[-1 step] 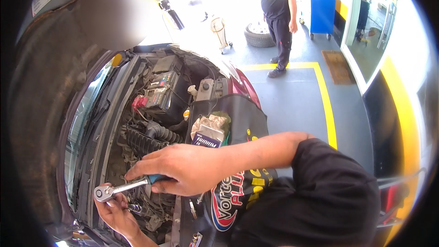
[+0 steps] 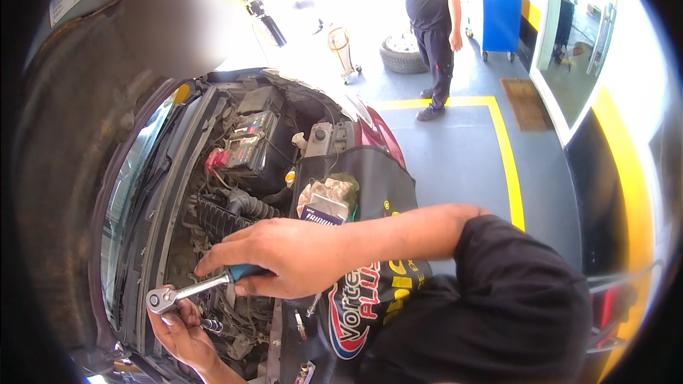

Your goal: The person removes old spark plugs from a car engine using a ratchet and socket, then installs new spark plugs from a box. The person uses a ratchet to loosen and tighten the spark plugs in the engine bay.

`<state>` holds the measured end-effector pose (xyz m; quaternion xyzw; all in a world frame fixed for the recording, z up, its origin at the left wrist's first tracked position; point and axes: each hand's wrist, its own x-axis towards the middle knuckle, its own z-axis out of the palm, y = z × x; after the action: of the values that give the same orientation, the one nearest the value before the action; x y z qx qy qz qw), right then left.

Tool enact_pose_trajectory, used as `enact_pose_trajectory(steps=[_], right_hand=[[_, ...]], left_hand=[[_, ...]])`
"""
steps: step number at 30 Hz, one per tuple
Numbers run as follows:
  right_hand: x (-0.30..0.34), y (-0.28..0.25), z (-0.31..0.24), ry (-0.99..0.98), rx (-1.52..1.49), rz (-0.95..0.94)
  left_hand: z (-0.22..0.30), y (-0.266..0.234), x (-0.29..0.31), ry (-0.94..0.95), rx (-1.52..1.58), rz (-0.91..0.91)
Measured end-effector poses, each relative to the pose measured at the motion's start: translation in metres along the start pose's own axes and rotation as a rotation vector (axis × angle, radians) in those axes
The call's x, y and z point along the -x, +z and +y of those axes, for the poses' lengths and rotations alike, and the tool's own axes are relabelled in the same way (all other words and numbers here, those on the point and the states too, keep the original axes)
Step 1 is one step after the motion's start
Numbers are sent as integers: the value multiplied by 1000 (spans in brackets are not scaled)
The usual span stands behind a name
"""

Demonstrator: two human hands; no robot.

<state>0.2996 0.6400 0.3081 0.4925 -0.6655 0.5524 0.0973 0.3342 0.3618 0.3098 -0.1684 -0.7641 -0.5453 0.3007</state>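
Observation:
A chrome ratchet wrench (image 2: 191, 291) with a blue-and-black grip lies across both hands, above the engine bay. My right hand (image 2: 281, 259) is closed round its grip, thumb below and index finger stretched along it. At the ratchet's round head is my left hand (image 2: 183, 338), fingers curled beneath and against it. Beside the left fingers, a chrome socket piece (image 2: 212, 325) points toward the engine; whether it joins the ratchet is hidden. A spark plug (image 2: 301, 327) rests on the black fender cover (image 2: 384, 178), near a small open box (image 2: 306, 372).
A purple-and-white box (image 2: 324, 215) and a crumpled cloth (image 2: 331, 190) lie on the cover. Beyond are the battery (image 2: 249, 144) and the raised hood (image 2: 57, 171). Another person (image 2: 434, 28) stands by a tyre (image 2: 403, 57) and a blue cabinet (image 2: 501, 18).
My right hand has risen very slightly, covering more of the purple-and-white box. The ratchet stays almost in the same place, with both hands still on it.

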Motion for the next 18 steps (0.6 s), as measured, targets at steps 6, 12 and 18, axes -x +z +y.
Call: enact_pose_trajectory(steps=[6,12,18], right_hand=[[-3,-8,11,16,18,86],[-3,-10,9,21,29,89],[-4,0,1,-32,-29,34]], left_hand=[[2,1,-2,-63,34,10],[6,8,-5,-120,124,2],[8,4,-5,-29,95,63]])
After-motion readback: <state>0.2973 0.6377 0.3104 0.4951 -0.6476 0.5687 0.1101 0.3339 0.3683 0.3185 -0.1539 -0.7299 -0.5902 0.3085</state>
